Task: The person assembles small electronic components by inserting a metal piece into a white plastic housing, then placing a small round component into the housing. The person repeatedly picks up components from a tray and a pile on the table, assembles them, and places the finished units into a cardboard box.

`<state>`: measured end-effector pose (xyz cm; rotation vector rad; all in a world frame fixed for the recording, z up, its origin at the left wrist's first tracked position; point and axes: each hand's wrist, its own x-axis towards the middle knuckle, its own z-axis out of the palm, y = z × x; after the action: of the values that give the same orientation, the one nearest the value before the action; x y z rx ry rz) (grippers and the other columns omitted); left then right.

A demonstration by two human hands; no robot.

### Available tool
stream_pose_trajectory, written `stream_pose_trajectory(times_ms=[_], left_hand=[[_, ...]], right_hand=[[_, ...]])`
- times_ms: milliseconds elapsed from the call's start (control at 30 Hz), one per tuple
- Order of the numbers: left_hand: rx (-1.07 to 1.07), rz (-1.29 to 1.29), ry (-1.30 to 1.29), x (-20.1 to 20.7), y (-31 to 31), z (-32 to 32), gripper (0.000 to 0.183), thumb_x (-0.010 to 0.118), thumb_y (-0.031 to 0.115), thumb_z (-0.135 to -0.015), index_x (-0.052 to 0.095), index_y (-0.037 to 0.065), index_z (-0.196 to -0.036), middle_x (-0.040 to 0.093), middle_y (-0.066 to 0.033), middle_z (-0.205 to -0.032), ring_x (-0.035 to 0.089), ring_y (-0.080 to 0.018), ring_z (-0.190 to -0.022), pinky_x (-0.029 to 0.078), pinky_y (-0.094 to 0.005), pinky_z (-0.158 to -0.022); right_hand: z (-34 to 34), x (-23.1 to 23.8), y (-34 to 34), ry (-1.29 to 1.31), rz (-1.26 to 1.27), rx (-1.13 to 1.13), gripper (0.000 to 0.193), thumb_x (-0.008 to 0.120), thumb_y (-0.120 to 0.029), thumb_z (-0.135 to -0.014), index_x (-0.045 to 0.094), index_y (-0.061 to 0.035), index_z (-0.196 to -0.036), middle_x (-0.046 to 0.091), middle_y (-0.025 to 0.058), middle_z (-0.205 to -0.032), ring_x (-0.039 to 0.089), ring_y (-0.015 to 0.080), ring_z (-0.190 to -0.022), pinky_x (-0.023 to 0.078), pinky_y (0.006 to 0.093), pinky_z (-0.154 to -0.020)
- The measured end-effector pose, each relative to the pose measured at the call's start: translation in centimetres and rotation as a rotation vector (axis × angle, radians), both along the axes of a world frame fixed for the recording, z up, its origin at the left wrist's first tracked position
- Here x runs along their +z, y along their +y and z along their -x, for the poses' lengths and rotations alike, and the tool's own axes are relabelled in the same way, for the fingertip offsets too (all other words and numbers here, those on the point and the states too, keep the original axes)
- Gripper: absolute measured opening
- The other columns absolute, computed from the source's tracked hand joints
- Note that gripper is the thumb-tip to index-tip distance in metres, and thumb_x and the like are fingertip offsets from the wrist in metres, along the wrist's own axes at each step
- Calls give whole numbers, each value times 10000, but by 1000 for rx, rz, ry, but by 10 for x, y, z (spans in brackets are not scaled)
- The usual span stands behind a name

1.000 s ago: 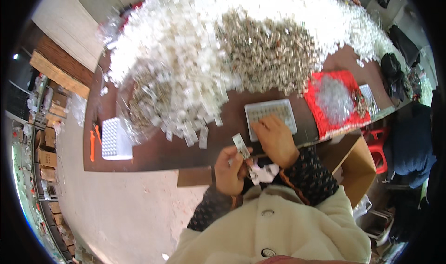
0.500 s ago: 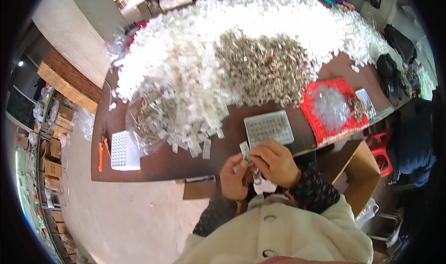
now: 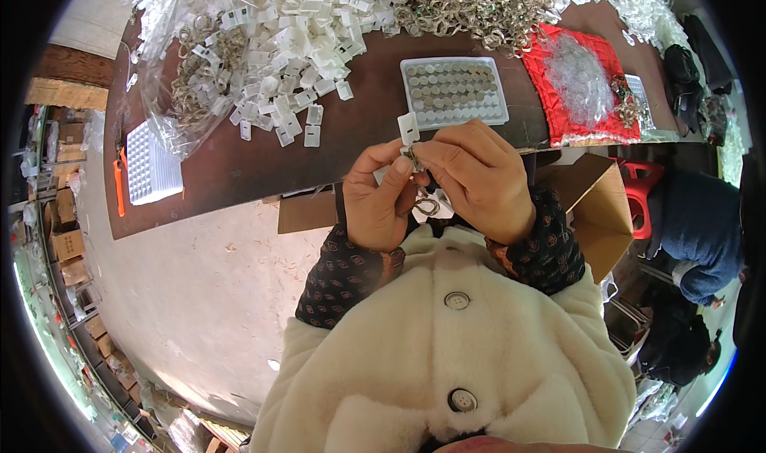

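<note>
Lying beyond the right hand [image 3: 483, 183]: disc tray [image 3: 501, 96], red cloth [image 3: 549, 94]

Stool [image 3: 639, 196]: red; we see it near the right end of the table [image 3: 372, 86].
Carton [image 3: 613, 228]: open, by the table's near edge.
Tool [image 3: 120, 188]: orange, at the table's left end.
Boxes [image 3: 69, 246]: brown, left of the table.

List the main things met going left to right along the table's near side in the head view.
Orange-handled tool → white dimpled tray → left hand → small white tag → right hand → red cloth.
</note>
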<state>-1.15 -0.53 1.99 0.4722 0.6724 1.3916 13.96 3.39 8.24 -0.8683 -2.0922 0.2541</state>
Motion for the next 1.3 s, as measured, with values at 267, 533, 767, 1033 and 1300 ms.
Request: stream_pose_trajectory(times_ms=[267,533,767,1033,1300], left_hand=[[-83,115,-154,-4,2,4,225,613,99,-979,603,39,-1196,667,-122,-848,505,-66,-568,347,-170,-489],[-59,145,-121,-2,3,2,221,615,86,-975,599,23,-1187,663,-124,-858,556,-87,-624,375,-171,-494],[-87,76,-130,-11,4,3,197,614,80,-973,602,21,-1160,660,-105,-856,575,-78,-659,378,-158,-488],[49,165,41,-3,9,-1,212,587,147,-994,609,-1,-1143,659,-83,-912,493,-31,-620,299,-138,-423],[-30,133,49,-3,15,0,215,643,193,-969,607,53,-1128,695,-96,-945,494,-44,-560,299,-151,-427]], right_hand=[[1,-8,5,54,-59,3,253,662,3,-707,678,-37,-956,686,72,-898,669,266,-800,549,350,-698],[1,-13,6,95,-55,-58,252,655,11,-693,673,-50,-937,692,57,-850,670,262,-755,543,343,-679],[0,-16,5,-24,-125,12,335,657,-32,-725,681,-57,-1059,684,66,-852,653,264,-744,533,340,-680],[-17,-39,32,-81,22,-269,309,690,-1,-789,686,-70,-1091,643,71,-960,615,291,-840,515,384,-715],[-17,-38,31,133,97,-185,167,723,-20,-784,700,-72,-941,659,56,-878,636,270,-799,523,356,-696]])
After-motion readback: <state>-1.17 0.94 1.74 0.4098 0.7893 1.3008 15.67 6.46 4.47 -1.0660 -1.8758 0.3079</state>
